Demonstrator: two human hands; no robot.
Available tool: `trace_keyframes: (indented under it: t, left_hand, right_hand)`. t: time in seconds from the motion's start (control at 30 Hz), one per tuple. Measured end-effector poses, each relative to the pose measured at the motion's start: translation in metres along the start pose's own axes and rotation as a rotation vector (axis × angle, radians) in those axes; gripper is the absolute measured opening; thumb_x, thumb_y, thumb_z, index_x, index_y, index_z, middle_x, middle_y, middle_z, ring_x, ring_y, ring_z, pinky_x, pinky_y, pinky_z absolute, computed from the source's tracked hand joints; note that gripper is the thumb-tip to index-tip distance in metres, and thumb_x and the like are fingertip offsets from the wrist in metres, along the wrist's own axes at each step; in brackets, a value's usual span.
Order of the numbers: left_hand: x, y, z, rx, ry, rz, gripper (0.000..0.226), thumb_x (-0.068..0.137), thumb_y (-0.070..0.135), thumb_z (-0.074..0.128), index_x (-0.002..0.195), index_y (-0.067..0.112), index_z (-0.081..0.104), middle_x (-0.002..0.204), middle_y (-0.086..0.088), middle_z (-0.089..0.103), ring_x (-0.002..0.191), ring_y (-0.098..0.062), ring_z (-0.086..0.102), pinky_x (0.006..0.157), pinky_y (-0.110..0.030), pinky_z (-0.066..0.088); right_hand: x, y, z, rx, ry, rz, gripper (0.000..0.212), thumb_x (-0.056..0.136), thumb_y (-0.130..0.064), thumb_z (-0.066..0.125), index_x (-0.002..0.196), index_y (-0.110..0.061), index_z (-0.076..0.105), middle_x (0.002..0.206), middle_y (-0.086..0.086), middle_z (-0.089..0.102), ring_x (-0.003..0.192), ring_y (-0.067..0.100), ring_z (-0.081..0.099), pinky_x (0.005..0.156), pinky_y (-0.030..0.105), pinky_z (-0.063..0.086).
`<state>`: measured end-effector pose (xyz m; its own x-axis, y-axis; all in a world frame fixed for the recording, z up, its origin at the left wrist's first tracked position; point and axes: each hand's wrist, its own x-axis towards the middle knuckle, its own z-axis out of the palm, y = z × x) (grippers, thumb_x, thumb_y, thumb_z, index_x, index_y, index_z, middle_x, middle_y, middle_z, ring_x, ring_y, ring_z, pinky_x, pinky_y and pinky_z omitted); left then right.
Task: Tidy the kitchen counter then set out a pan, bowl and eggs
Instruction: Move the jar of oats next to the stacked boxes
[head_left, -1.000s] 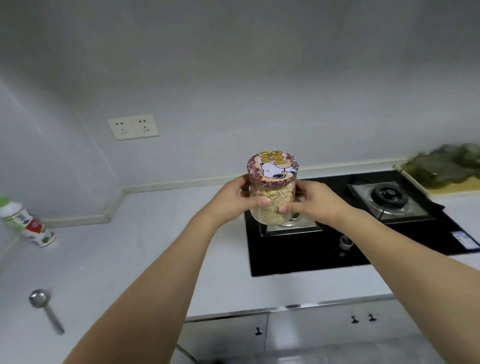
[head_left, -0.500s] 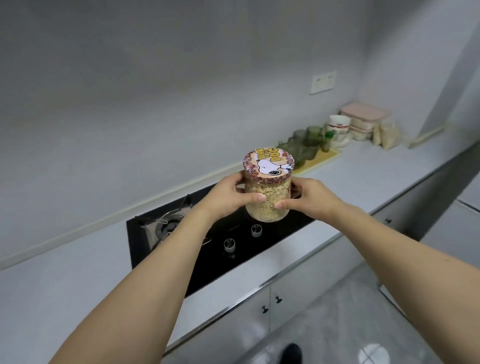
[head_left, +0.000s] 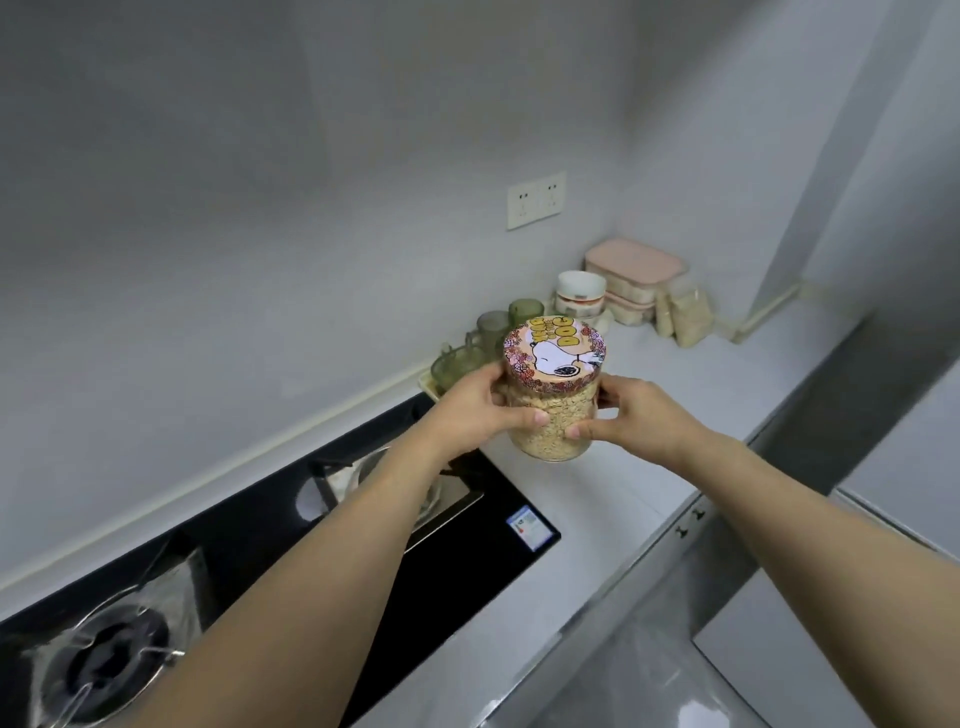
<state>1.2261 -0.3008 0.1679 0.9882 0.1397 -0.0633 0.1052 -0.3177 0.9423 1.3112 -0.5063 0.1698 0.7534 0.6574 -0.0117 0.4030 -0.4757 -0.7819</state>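
The black stove (head_left: 467, 525) sits at the left end of the counter (head_left: 597, 499), near its front edge. The left hand (head_left: 467, 410) and the right hand (head_left: 641, 415) both grip a glass jar (head_left: 550, 395) of oats, held up in the air over bare counter. Green cups (head_left: 493, 332) and pink boxes (head_left: 634, 270) fill the far right corner

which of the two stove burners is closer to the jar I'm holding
The far burner, partly hidden behind the left forearm, sits just below the cartoon-lidded glass jar of oats. The other burner, at the view's bottom left, is farther away.
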Motion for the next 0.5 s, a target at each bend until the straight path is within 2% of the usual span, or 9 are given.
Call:
trace_keyframes:
  t: [0.13, 0.3, 0.5]
  left_hand:
    - [0.065, 0.012, 0.027, -0.016, -0.057, 0.0, 0.074, 0.069, 0.017, 0.085, 0.133, 0.016, 0.048, 0.123, 0.006, 0.064, 0.111, -0.01, 0.063, 0.1, -0.039, 0.049]
    - [0.143, 0.016, 0.062, -0.033, -0.096, -0.026, 0.073, 0.07, 0.011, 0.084, 0.133, 0.016, 0.049, 0.123, 0.004, 0.065, 0.112, -0.013, 0.062, 0.098, -0.036, 0.05]
    - [0.231, 0.017, 0.114, 0.062, -0.045, -0.063, 0.076, 0.056, 0.034, 0.089, 0.123, 0.025, 0.056, 0.118, 0.011, 0.067, 0.112, -0.012, 0.061, 0.099, -0.04, 0.05]
  right_hand:
    - [0.028, 0.036, -0.04, 0.029, 0.043, 0.03, 0.051, 0.071, -0.024, 0.082, 0.117, -0.02, 0.061, 0.113, -0.004, 0.067, 0.106, 0.01, 0.061, 0.096, 0.032, 0.048]
    - [0.07, 0.09, -0.084, 0.014, 0.047, 0.056, 0.056, 0.073, -0.023, 0.081, 0.124, -0.02, 0.058, 0.115, -0.006, 0.064, 0.107, 0.008, 0.058, 0.091, 0.024, 0.044]
    - [0.122, 0.168, -0.14, -0.04, 0.016, 0.051, 0.055, 0.077, -0.023, 0.078, 0.126, -0.019, 0.055, 0.118, -0.007, 0.064, 0.11, 0.009, 0.057, 0.089, 0.024, 0.043]
